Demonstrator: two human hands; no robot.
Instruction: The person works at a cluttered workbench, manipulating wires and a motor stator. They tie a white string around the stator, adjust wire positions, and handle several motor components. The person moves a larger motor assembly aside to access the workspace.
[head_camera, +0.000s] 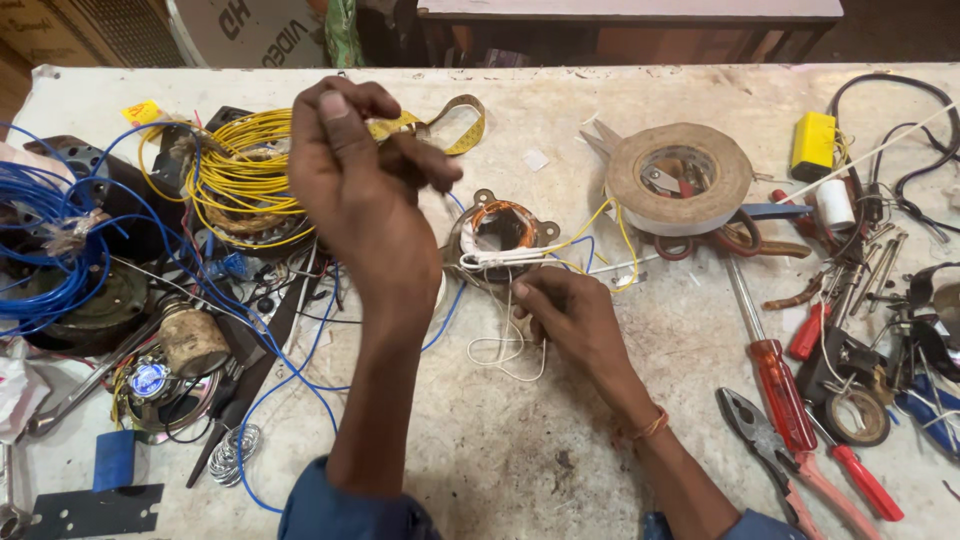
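Note:
A small motor stator (500, 228) with copper windings lies on the worn white table (560, 400), with white, yellow and blue leads coming out of it. My left hand (355, 185) is raised above the table left of the stator, fingers pinched together, apparently on a thin thread that I cannot make out clearly. My right hand (570, 315) rests on the table just in front of the stator, fingers closed on the white thread (505, 352) that loops beside it.
A coil of yellow wire (240, 165) and a blue wire bundle (50, 240) lie left, with motor parts. A tape roll (680, 175) sits behind right. A red screwdriver (775, 375), pliers (770, 445) and other tools crowd the right side. A measuring tape (450, 125) lies behind.

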